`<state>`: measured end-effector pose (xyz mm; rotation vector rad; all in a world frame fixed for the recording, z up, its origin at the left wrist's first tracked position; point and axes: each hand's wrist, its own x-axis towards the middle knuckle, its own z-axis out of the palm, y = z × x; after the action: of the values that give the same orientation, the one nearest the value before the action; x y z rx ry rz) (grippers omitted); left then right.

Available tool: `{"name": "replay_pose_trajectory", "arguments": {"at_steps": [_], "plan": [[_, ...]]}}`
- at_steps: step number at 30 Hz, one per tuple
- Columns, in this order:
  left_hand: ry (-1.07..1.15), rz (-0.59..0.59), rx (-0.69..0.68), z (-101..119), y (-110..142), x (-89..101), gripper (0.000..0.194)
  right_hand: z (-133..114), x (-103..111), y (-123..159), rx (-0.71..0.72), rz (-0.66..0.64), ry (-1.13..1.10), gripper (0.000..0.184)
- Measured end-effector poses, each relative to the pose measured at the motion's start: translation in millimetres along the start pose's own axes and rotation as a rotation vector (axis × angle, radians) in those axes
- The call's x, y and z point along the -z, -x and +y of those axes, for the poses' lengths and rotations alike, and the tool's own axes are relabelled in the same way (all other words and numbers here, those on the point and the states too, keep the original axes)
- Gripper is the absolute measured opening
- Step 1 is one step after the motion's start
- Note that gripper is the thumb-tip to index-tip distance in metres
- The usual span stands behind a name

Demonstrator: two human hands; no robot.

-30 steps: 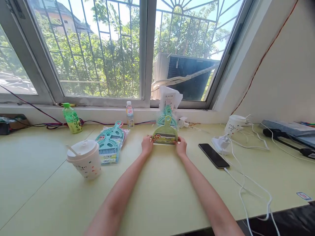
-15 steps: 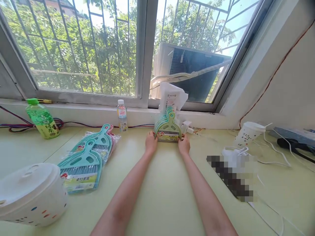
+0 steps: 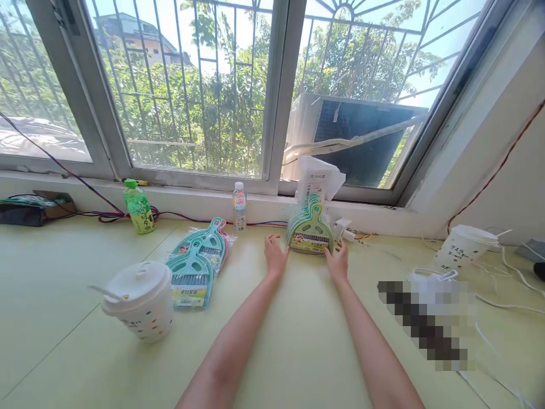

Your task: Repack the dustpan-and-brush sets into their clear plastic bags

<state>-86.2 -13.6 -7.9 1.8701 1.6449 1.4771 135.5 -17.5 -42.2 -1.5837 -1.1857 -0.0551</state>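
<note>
Green dustpan set (image 3: 312,234) stands at the front of a teal row, just right of the frame's centre, and my arms reach up to it from the bottom edge. I have the left hand (image 3: 276,257) spread open beside it and the right hand's (image 3: 338,261) thumb at its lower right corner, grip impossible to tell. It shows a looped handle, dark bristles and a yellowish label.

Table (image 3: 306,352) carries dustpans (image 3: 191,270) (plastic-wrapped).

Chinese characters on green bottle (image 3: 139,209), dustpan label (image 3: 309,243), 2 white cups (image 3: 142,307), all too small to read
</note>
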Motion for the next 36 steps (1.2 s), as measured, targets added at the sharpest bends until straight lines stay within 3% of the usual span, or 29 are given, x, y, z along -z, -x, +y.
{"name": "replay_pose_trajectory", "arguments": {"at_steps": [4,10,13,16,18,21,24,26,28,32,34,36], "plan": [[-0.211,0.049,-0.004,2,28,38.9,0.034,-11,14,18,-0.04,0.065,0.008,0.068],[-0.529,0.086,-0.155,-14,64,122.2,0.052,-21,36,52,0.007,0.061,0.048,0.056],[-0.629,0.104,-0.052,-29,73,159.5,0.067,-29,45,67,0.015,0.017,0.095,0.051],[-0.72,0.039,0.147,-40,78,180.4,0.068,-39,55,79,0.014,-0.027,0.131,0.048],[-0.773,-0.036,0.184,-40,81,184.0,0.062,-47,62,87,0.031,-0.047,0.139,0.046],[-0.807,-0.129,0.122,-24,87,178.7,0.054,-60,69,99,0.05,-0.134,0.103,0.042],[-0.773,-0.229,0.02,3,99,168.4,0.055,-81,68,114,-0.025,-0.4,-0.031,0.037],[-0.688,-0.333,-0.059,20,110,161.5,0.056,-96,62,123,-0.082,-0.586,-0.112,0.038],[-0.542,-0.469,-0.136,33,122,155.1,0.053,-109,53,132,-0.065,-0.69,-0.146,0.04],[-0.166,-0.685,-0.291,45,136,145.3,0.048,-120,43,139,-0.055,-0.745,-0.217,0.032],[0.0,-0.687,-0.269,43,132,144.0,0.043,-118,46,137,-0.119,-0.769,-0.332,0.028],[0.122,-0.559,-0.168,36,122,146.1,0.038,-115,51,132,-0.199,-0.821,-0.451,0.033]]}}
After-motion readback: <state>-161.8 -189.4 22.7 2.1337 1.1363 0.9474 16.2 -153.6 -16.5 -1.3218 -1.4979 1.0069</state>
